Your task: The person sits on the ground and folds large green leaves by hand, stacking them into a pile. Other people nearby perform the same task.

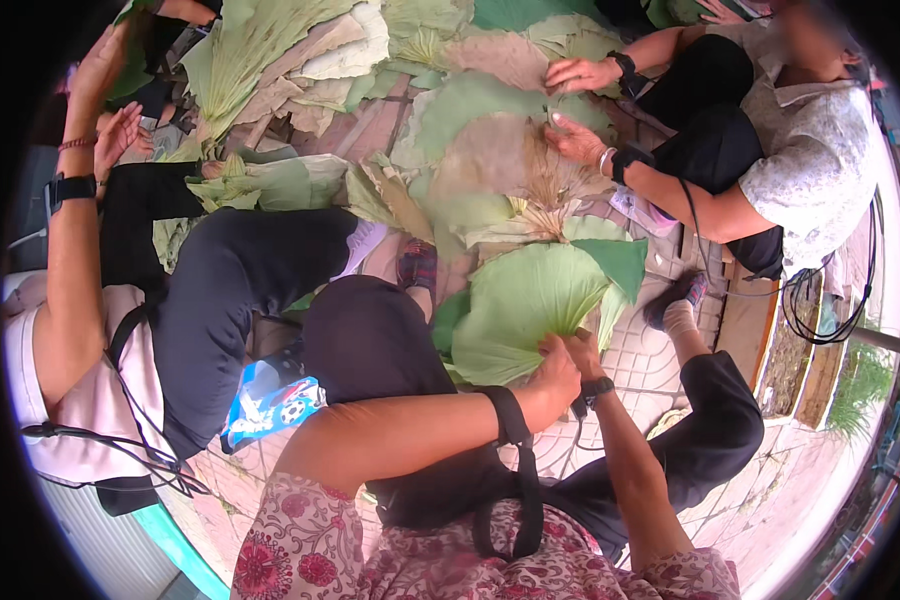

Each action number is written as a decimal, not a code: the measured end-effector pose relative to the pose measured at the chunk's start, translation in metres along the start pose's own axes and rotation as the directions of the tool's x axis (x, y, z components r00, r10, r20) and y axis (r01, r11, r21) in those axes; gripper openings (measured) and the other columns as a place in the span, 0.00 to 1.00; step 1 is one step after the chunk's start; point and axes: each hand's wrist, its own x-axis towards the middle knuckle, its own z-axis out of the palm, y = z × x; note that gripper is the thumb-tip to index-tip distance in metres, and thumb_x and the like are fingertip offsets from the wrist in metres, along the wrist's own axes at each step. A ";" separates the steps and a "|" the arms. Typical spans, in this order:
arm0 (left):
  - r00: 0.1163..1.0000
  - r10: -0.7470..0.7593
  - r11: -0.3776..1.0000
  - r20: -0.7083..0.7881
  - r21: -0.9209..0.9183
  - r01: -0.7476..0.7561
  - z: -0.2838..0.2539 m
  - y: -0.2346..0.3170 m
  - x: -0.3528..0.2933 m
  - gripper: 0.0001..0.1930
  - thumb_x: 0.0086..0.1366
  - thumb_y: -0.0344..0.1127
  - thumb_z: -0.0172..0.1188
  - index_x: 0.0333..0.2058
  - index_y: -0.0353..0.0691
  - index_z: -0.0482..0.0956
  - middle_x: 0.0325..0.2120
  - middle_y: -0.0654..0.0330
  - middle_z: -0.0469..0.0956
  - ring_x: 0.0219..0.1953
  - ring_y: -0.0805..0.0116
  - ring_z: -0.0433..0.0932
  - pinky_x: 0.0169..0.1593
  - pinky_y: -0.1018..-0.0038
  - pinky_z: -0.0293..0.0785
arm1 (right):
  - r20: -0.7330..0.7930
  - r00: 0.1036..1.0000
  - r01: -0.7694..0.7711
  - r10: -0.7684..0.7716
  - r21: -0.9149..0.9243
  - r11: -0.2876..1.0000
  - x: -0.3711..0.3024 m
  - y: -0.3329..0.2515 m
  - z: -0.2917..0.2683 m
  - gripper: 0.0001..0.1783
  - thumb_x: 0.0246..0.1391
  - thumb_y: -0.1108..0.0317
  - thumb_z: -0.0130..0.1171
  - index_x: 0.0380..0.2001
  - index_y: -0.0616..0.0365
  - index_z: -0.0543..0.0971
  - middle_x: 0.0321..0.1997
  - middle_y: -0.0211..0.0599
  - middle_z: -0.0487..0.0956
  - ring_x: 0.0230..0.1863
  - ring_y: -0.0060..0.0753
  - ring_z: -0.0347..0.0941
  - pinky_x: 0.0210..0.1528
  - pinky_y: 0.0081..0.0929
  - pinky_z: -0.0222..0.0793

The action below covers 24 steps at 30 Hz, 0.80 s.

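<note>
A broad light-green lotus leaf fans out in front of my knees, its veins converging near my fingers. My left hand is closed on its gathered near edge. Right beside it, my right hand pinches the same leaf close to the vein centre; the fingertips partly hide each other. A darker green leaf shows behind the leaf's right side. Beyond lies a dry brownish leaf, near the hands of a person at the right.
Piled green and dried leaves cover the paving at the back. A seated person works at the right, another person at the left with an arm raised. A blue printed bag lies by my left knee. Wooden boards and looped black cables are right.
</note>
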 end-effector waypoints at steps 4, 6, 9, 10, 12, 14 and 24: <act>0.996 -0.079 0.996 -0.044 0.031 0.081 0.008 -0.009 -0.006 0.13 0.55 0.37 0.61 0.36 0.38 0.86 0.33 0.52 0.82 0.45 0.53 0.79 0.60 0.45 0.58 | 0.118 0.981 0.159 -0.157 -0.009 0.987 -0.046 -0.064 -0.004 0.13 0.47 0.76 0.64 0.39 0.67 0.82 0.31 0.34 0.83 0.28 0.22 0.75 0.31 0.24 0.70; 0.999 -0.028 0.997 0.046 -0.076 0.031 0.007 -0.006 -0.011 0.13 0.55 0.37 0.62 0.36 0.37 0.86 0.34 0.52 0.82 0.44 0.54 0.80 0.58 0.45 0.60 | 0.189 0.930 0.320 -0.315 0.001 0.947 -0.071 -0.097 -0.007 0.14 0.49 0.77 0.65 0.42 0.62 0.82 0.29 0.32 0.82 0.27 0.18 0.73 0.30 0.21 0.69; 0.989 0.111 0.962 0.098 -0.260 -0.083 0.025 0.004 -0.006 0.18 0.55 0.41 0.62 0.41 0.37 0.84 0.37 0.48 0.83 0.43 0.48 0.81 0.56 0.42 0.63 | 0.208 0.942 0.328 -0.263 -0.403 0.854 -0.094 -0.147 -0.019 0.15 0.51 0.76 0.63 0.43 0.63 0.81 0.32 0.32 0.83 0.32 0.17 0.75 0.39 0.23 0.72; 0.986 0.135 0.956 0.094 -0.273 -0.105 0.031 0.006 -0.005 0.19 0.55 0.42 0.62 0.43 0.37 0.84 0.37 0.47 0.83 0.43 0.47 0.81 0.55 0.41 0.64 | 0.207 0.935 0.352 -0.288 -0.426 0.834 -0.099 -0.158 -0.017 0.13 0.52 0.75 0.63 0.42 0.62 0.81 0.29 0.27 0.82 0.30 0.13 0.72 0.37 0.19 0.69; 0.985 0.157 0.958 0.077 -0.255 -0.132 0.041 0.010 -0.004 0.21 0.55 0.43 0.61 0.44 0.37 0.84 0.38 0.46 0.83 0.42 0.46 0.81 0.54 0.39 0.64 | 0.242 0.913 0.397 -0.327 -0.354 0.847 -0.108 -0.187 -0.007 0.12 0.53 0.75 0.63 0.42 0.61 0.82 0.28 0.25 0.81 0.29 0.13 0.69 0.35 0.18 0.66; 0.993 0.119 0.982 0.025 -0.148 -0.114 0.051 0.013 0.001 0.21 0.56 0.43 0.60 0.44 0.37 0.83 0.39 0.45 0.83 0.43 0.45 0.81 0.54 0.38 0.64 | 0.292 0.849 0.520 -0.440 -0.319 0.792 -0.100 -0.200 0.001 0.10 0.53 0.75 0.64 0.41 0.60 0.82 0.28 0.23 0.79 0.29 0.12 0.66 0.33 0.17 0.61; 0.998 0.051 0.993 0.028 0.105 -0.054 0.005 0.007 0.006 0.18 0.59 0.39 0.57 0.43 0.36 0.84 0.38 0.42 0.82 0.43 0.40 0.79 0.53 0.34 0.64 | 0.195 0.594 0.793 -0.780 0.018 0.608 -0.059 -0.390 0.086 0.07 0.57 0.72 0.63 0.40 0.58 0.83 0.30 0.19 0.79 0.27 0.10 0.67 0.32 0.14 0.62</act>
